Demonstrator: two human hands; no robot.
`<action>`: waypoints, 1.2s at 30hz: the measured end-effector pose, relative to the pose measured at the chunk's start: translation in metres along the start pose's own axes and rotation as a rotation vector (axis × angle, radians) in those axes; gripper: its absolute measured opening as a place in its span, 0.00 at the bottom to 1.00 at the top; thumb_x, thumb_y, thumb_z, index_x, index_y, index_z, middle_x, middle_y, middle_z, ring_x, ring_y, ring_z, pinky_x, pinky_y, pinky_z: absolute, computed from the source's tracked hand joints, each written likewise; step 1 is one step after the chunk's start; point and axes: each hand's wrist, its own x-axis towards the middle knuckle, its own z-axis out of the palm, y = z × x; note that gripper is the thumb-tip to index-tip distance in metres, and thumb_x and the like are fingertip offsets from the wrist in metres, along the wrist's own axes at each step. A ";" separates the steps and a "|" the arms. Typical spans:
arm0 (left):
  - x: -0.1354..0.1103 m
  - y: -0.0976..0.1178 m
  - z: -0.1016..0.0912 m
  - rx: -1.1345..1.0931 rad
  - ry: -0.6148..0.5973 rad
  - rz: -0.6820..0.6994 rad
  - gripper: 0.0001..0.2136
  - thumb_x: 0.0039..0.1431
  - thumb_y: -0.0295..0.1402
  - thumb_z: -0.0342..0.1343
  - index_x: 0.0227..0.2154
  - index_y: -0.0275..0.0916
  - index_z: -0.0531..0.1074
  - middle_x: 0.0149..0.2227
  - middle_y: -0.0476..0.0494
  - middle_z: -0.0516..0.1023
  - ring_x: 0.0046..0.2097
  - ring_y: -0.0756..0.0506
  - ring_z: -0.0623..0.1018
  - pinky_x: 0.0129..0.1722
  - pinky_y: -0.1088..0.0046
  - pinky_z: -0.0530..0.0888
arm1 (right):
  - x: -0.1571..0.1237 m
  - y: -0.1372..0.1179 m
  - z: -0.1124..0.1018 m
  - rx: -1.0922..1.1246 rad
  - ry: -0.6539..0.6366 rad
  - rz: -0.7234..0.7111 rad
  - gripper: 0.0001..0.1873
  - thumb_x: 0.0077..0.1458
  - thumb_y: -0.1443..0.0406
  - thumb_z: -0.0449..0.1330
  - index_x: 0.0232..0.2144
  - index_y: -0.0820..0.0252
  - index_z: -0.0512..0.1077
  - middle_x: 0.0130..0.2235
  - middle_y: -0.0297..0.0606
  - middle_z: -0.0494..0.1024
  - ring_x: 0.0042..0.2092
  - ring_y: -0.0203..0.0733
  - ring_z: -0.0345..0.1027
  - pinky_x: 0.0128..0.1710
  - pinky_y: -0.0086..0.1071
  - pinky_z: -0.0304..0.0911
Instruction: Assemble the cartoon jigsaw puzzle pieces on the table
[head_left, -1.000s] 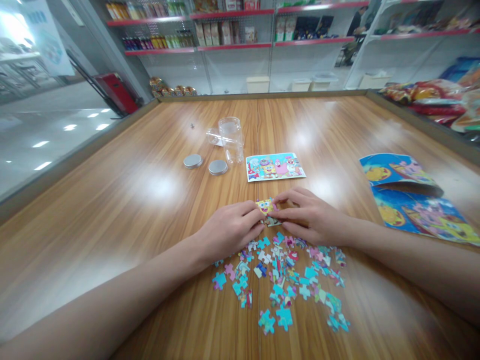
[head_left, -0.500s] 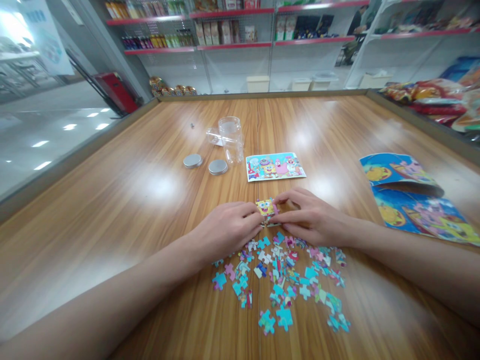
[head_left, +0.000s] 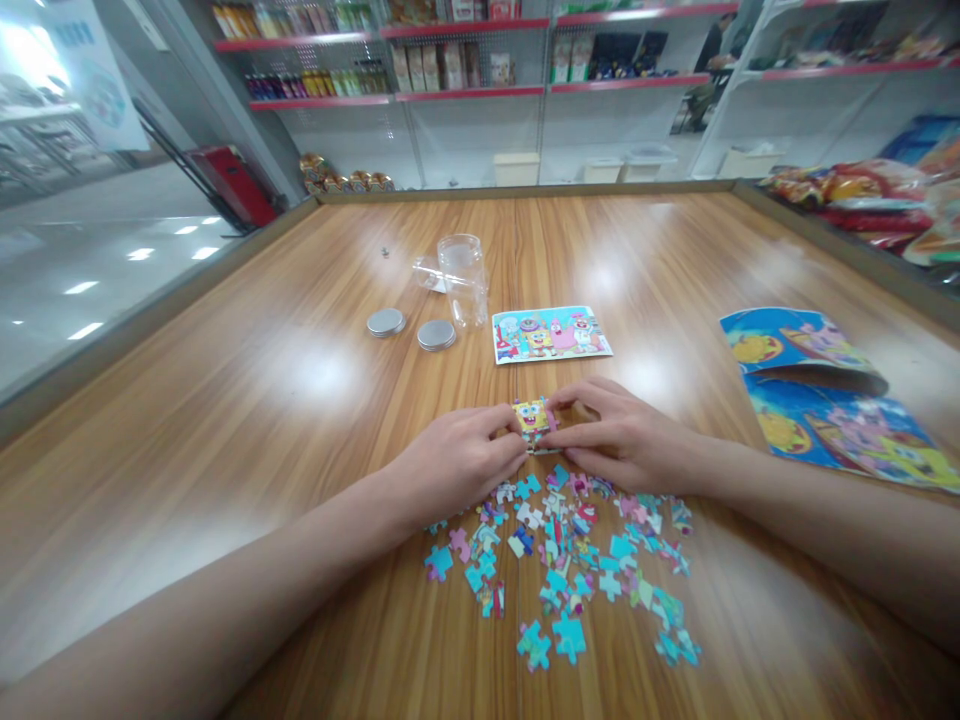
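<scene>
A small joined patch of jigsaw puzzle (head_left: 532, 417) with a yellow cartoon face lies on the wooden table, between my two hands. At its left edge, my left hand (head_left: 469, 450) has its fingers bent and pressed together on the patch. My right hand (head_left: 626, 432) grips the right edge between thumb and fingers. Many loose jigsaw pieces (head_left: 568, 635), mostly light blue, pink and white, are scattered just in front of my hands. Beyond the patch lies a picture card (head_left: 553, 334) of cartoon figures.
Two silver round lids (head_left: 436, 335) lie left of the card, beside a clear plastic jar (head_left: 461, 280) and another clear container lying behind it. Blue printed sheets (head_left: 840, 400) curl at the right. Stocked shelves (head_left: 465, 92) stand past the table's raised edge (head_left: 525, 190).
My left hand's fingers have shifted very slightly at the patch's left edge. My right hand and the loose pieces look the same.
</scene>
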 end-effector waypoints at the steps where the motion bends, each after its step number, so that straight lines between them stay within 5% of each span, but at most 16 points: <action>1: 0.000 0.000 0.000 -0.003 -0.004 0.000 0.14 0.74 0.32 0.48 0.37 0.33 0.78 0.39 0.40 0.76 0.37 0.47 0.78 0.37 0.69 0.77 | 0.000 0.000 0.000 0.001 0.001 0.000 0.17 0.64 0.66 0.60 0.54 0.51 0.78 0.52 0.46 0.72 0.52 0.48 0.67 0.52 0.45 0.67; 12: -0.001 0.000 -0.001 -0.011 -0.026 0.021 0.14 0.73 0.31 0.48 0.38 0.33 0.79 0.39 0.41 0.76 0.37 0.47 0.76 0.37 0.69 0.75 | 0.000 0.001 0.001 0.005 0.001 -0.004 0.18 0.63 0.66 0.60 0.55 0.50 0.77 0.52 0.45 0.72 0.52 0.47 0.67 0.52 0.46 0.67; 21: -0.001 -0.001 -0.004 -0.026 -0.055 0.024 0.16 0.72 0.32 0.49 0.32 0.36 0.79 0.30 0.46 0.69 0.30 0.48 0.70 0.29 0.71 0.70 | 0.000 0.000 0.000 0.001 0.007 0.000 0.17 0.64 0.66 0.61 0.53 0.50 0.78 0.52 0.45 0.72 0.52 0.48 0.67 0.51 0.45 0.67; 28: -0.001 0.000 -0.003 -0.123 0.000 0.029 0.15 0.73 0.31 0.49 0.39 0.33 0.80 0.46 0.37 0.76 0.41 0.45 0.79 0.43 0.65 0.79 | 0.000 -0.001 0.000 0.005 0.005 0.001 0.15 0.63 0.66 0.61 0.51 0.53 0.79 0.52 0.46 0.72 0.52 0.48 0.67 0.51 0.45 0.67; 36: -0.002 -0.001 -0.003 -0.206 -0.026 0.008 0.13 0.72 0.30 0.50 0.39 0.33 0.81 0.41 0.39 0.79 0.43 0.45 0.80 0.44 0.65 0.80 | 0.000 0.001 0.001 0.007 0.002 0.001 0.16 0.63 0.66 0.61 0.53 0.50 0.78 0.52 0.44 0.72 0.51 0.46 0.67 0.52 0.44 0.67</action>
